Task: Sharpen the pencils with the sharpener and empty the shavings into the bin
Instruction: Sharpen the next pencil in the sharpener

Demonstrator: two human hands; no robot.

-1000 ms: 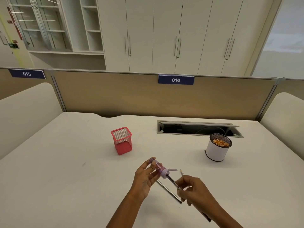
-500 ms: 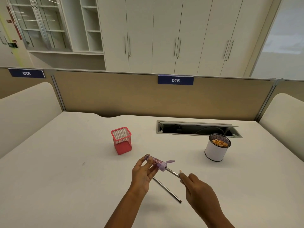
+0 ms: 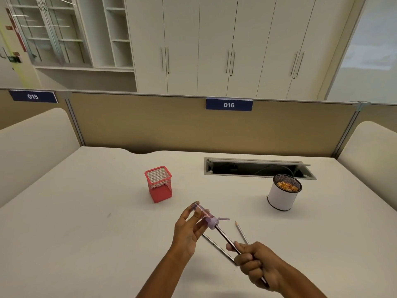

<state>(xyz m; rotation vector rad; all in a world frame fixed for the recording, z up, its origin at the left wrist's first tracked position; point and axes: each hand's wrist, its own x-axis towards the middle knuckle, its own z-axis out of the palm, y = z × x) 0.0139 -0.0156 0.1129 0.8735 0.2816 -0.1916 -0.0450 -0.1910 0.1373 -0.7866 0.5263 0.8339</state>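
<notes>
Three pencils [image 3: 225, 238], one sharpener [image 3: 204, 215], one red mesh holder [image 3: 160, 186], one bin [image 3: 282, 197].

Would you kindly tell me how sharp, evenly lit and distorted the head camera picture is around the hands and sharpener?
Head view: soft, even light, with only faint shadows by the red mesh holder and white bin; the purple sharpener in the left hand and the pencil in the right hand look slightly smeared; also in the head view, the wide lens bows the partition along its top edge.
</notes>
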